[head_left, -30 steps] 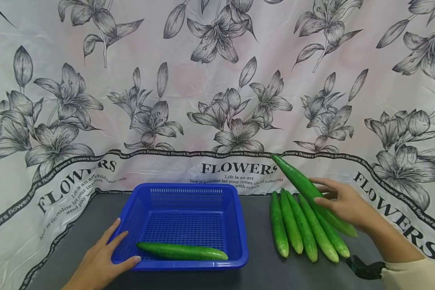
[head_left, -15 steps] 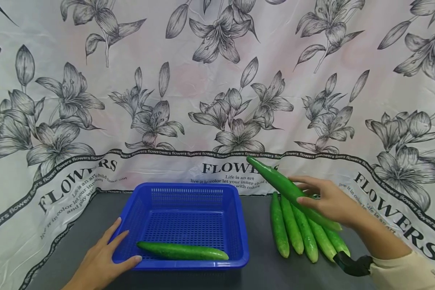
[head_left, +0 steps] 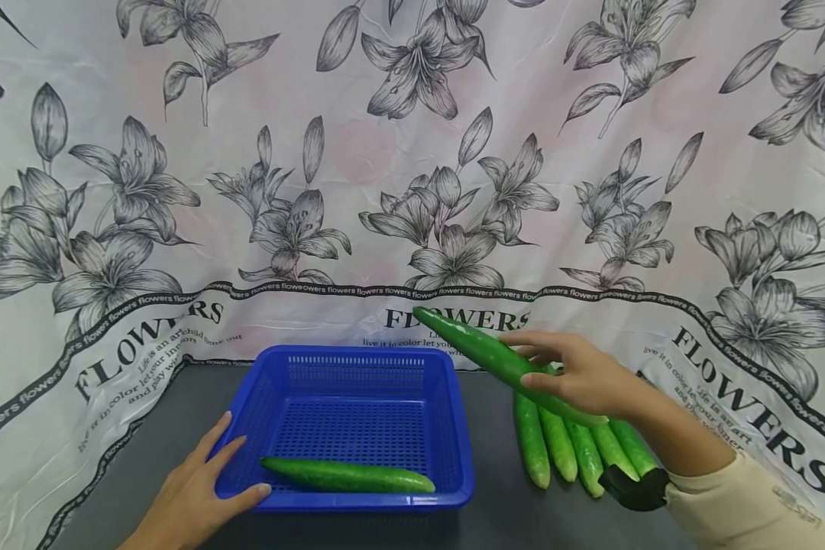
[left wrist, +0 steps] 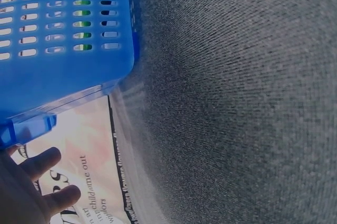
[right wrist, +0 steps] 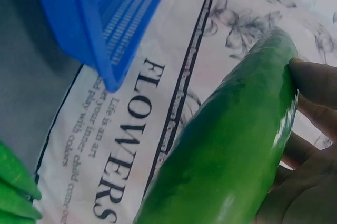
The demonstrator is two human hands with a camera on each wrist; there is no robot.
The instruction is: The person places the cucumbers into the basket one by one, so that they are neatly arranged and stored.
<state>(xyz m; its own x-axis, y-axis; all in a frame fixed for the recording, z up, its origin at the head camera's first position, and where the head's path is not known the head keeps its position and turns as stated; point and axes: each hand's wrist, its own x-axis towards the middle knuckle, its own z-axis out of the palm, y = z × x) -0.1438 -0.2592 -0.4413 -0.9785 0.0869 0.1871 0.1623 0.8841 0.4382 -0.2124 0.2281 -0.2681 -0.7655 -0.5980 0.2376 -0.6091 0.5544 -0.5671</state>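
Note:
My right hand [head_left: 577,374] grips a long green cucumber [head_left: 484,351] in the air, between the blue basket [head_left: 464,451] and the other cucumbers; its dark tip points up and left. The same cucumber [right wrist: 226,145] fills the middle of the right wrist view, with the right hand's fingers [right wrist: 316,84] along one side. Inside the basket, one cucumber [head_left: 347,476] lies along the near wall. My left hand [head_left: 195,489] rests with spread fingers on the basket's left rim, its thumb at the near left corner.
Several cucumbers [head_left: 532,443] lie side by side on the dark table [head_left: 491,489], right of the basket and partly under my right forearm. A white cloth [head_left: 357,252] with grey flowers hangs behind the table.
The right hand has carried its cucumber leftward from over the row of cucumbers toward the basket. The left hand and the basket have stayed in place.

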